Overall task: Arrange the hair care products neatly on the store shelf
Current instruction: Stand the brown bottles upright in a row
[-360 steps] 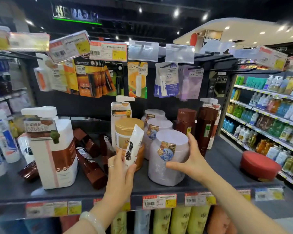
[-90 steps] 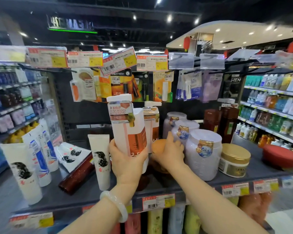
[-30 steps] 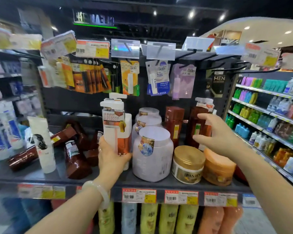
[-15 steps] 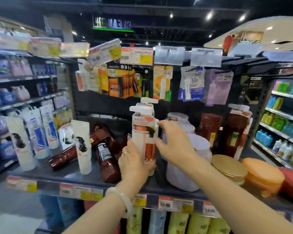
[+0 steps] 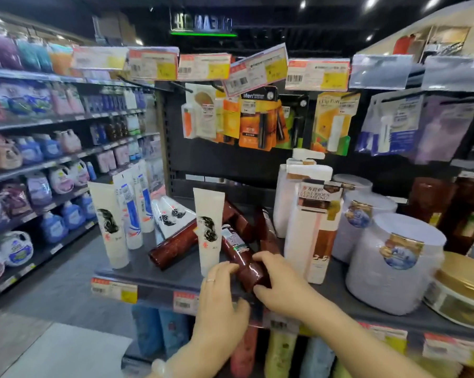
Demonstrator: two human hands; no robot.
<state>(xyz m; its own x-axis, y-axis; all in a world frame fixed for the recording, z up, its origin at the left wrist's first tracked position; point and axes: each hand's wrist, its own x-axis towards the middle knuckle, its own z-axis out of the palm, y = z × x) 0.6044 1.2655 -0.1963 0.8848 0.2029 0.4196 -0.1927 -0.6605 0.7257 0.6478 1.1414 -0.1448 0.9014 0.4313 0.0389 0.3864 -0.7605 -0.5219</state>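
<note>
Brown bottle [image 5: 242, 257] lying on its side at the shelf [image 5: 154, 279] front, both hands closing on its near end.

Right hand [image 5: 282, 285] is curling around the cap end, thumb underneath and fingers over the top, so it is gripping the bottle; left hand [image 5: 219, 304] is half open, its fingertips touching the bottle's left side rather than wrapping it. To do this well, I judge the right hand should be tipping the bottle upright slowly while the left is steadying it, since the white tube [image 5: 208, 227] is standing just beside it and more brown bottles [image 5: 176, 244] are lying tangled behind, near the pump bottle [image 5: 311, 227].
</note>
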